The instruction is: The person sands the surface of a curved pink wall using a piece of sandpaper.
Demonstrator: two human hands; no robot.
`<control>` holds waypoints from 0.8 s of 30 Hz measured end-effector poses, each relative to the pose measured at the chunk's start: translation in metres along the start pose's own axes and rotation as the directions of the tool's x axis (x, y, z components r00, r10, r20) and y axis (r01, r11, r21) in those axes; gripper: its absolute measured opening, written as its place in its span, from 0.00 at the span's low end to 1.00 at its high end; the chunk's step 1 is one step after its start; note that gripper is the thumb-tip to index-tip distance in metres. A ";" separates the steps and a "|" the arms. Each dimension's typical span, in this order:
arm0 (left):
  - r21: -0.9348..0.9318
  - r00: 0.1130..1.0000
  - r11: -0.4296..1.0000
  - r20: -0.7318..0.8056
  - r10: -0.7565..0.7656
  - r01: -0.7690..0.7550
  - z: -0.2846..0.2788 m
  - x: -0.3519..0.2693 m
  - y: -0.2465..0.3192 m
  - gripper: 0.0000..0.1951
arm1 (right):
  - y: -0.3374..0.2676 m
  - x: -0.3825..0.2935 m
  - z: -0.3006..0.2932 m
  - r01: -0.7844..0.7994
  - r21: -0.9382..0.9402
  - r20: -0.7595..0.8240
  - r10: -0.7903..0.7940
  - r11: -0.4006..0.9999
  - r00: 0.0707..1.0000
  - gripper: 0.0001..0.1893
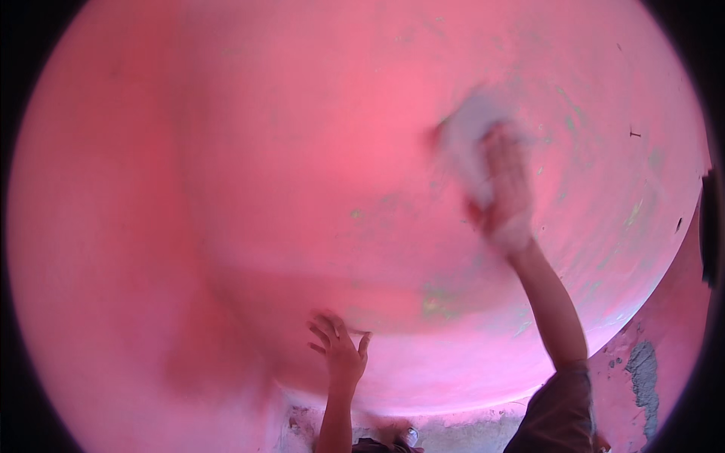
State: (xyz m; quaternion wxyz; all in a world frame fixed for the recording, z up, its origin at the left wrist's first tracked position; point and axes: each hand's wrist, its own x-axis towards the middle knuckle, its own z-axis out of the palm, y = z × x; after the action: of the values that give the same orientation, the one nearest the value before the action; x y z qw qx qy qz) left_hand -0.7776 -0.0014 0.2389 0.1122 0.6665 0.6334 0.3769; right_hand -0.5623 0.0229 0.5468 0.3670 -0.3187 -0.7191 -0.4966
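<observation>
A pink wall (294, 187) with scattered green patches fills most of the view. My right hand (507, 187), blurred by motion, is raised on the right side with its palm over a whitish flat object (467, 136), perhaps a cloth or sheet, against the wall. That object is too blurred to name surely, and whether my fingers grip it cannot be made out. Lower and to the left, my left hand (340, 345) rests near or on the wall with its fingers spread and nothing in it.
A nail (635, 135) sticks out of the wall at the right. A dark object (709, 226) stands at the far right edge. Grey bare plaster (644, 385) shows at the lower right. Another worn grey surface (470, 433) lies at the bottom.
</observation>
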 end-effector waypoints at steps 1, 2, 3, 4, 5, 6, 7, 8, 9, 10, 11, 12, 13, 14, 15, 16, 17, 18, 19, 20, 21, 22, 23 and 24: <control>0.013 1.000 1.000 -0.005 0.009 -0.009 -0.001 0.003 0.001 0.49 | -0.003 -0.015 0.006 0.179 -0.008 0.354 -0.165 0.984 0.921 0.35; 0.029 1.000 1.000 0.003 -0.010 0.010 -0.003 0.005 0.002 0.50 | -0.003 -0.022 0.010 0.420 0.018 0.352 -0.399 0.907 0.847 0.35; 0.037 1.000 0.999 0.016 -0.019 0.018 -0.002 0.006 0.005 0.50 | -0.002 -0.025 0.008 0.634 0.032 0.356 -0.602 0.772 0.715 0.36; 0.035 1.000 0.999 0.018 -0.009 0.008 0.006 0.010 0.001 0.50 | 0.008 -0.023 0.006 0.633 0.024 0.362 -0.597 0.774 0.716 0.36; 0.041 1.000 0.999 0.012 -0.002 0.002 0.012 0.015 -0.004 0.51 | 0.024 -0.015 -0.003 0.321 0.016 0.198 -0.318 0.947 0.927 0.36; 0.038 1.000 0.999 0.014 -0.011 0.011 0.017 0.013 -0.002 0.52 | 0.035 -0.013 -0.008 -0.019 0.076 0.048 0.015 0.997 0.999 0.37; 0.027 1.000 1.000 0.024 -0.017 0.016 0.021 0.012 -0.001 0.52 | 0.033 -0.018 -0.003 -0.013 0.075 0.062 0.009 0.997 0.998 0.37; 0.060 0.998 0.998 0.058 -0.028 0.025 0.021 0.013 0.000 0.54 | 0.026 -0.026 0.005 -0.067 0.062 0.034 0.064 0.996 0.997 0.37; 0.100 0.996 0.995 0.086 -0.034 0.025 0.016 0.015 0.004 0.56 | 0.020 -0.036 0.011 -0.124 0.049 -0.005 0.125 0.991 0.992 0.37; 0.109 0.996 0.994 0.080 -0.038 0.030 0.006 0.015 0.010 0.56 | 0.019 -0.055 0.016 0.160 0.037 0.408 -0.161 0.986 0.899 0.36; 0.077 0.995 0.996 0.084 -0.048 0.041 0.000 0.015 0.022 0.58 | 0.034 -0.074 0.026 0.155 0.021 0.401 -0.151 0.988 0.904 0.36; 0.035 0.995 0.998 0.091 -0.046 0.043 0.002 0.014 0.026 0.60 | 0.047 -0.099 0.038 0.522 -0.514 0.430 -0.321 0.681 0.844 0.37; 0.046 0.995 0.998 0.085 -0.054 0.050 0.002 0.015 0.021 0.60 | 0.042 -0.075 0.019 0.346 -0.205 0.376 -0.252 0.916 0.892 0.36; 0.063 0.995 0.995 0.059 -0.082 0.078 0.003 0.015 0.013 0.62 | 0.037 -0.051 -0.004 0.122 0.156 0.310 -0.166 0.980 0.936 0.35; 0.055 0.994 0.994 0.049 -0.100 0.098 0.010 0.013 0.013 0.63 | 0.039 -0.055 -0.002 0.126 0.149 0.325 -0.169 0.981 0.930 0.35; 0.041 0.993 0.995 0.061 -0.098 0.096 0.016 0.014 0.012 0.63 | 0.041 -0.061 0.002 0.019 -0.009 0.124 -0.018 1.000 0.992 0.34; -0.007 0.995 0.996 0.036 -0.091 0.091 0.020 0.014 0.013 0.64 | 0.041 -0.066 0.002 -0.116 -0.140 -0.105 0.102 0.983 0.989 0.33; -0.032 0.996 0.995 -0.015 -0.093 0.093 0.019 0.019 0.006 0.64 | 0.022 -0.072 0.006 0.018 0.048 0.144 -0.024 0.999 0.989 0.31; -0.026 0.996 0.996 -0.028 -0.086 0.085 0.018 0.019 0.003 0.64 | 0.019 -0.079 0.005 0.016 0.045 0.128 -0.022 0.999 0.992 0.31; -0.019 0.994 0.994 -0.013 -0.111 0.111 0.016 0.017 -0.001 0.65 | 0.018 -0.087 0.006 0.301 0.003 0.237 -0.293 0.954 0.926 0.31; -0.022 0.990 0.990 0.021 -0.138 0.138 0.017 0.012 -0.003 0.65 | 0.018 -0.093 0.000 0.564 -0.003 0.371 -0.523 0.826 0.767 0.30; -0.026 0.991 0.991 0.025 -0.132 0.132 0.018 0.009 -0.006 0.65 | 0.027 -0.090 -0.017 0.228 0.025 0.463 -0.213 0.973 0.860 0.27; -0.012 0.995 0.995 -0.006 -0.102 0.102 0.018 0.006 -0.011 0.65 | 0.025 -0.088 -0.019 0.228 0.019 0.467 -0.210 0.973 0.859 0.27; -0.002 0.996 0.996 -0.036 -0.085 0.085 0.018 0.002 -0.012 0.65 | 0.024 -0.084 -0.020 0.108 -0.058 0.263 -0.089 0.992 0.961 0.27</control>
State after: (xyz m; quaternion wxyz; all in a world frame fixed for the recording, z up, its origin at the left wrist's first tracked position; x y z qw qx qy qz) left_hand -0.7751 0.0089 0.2196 0.1168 0.6319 0.6630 0.3839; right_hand -0.4938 0.0034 0.4918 0.2327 -0.3579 -0.7576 -0.4938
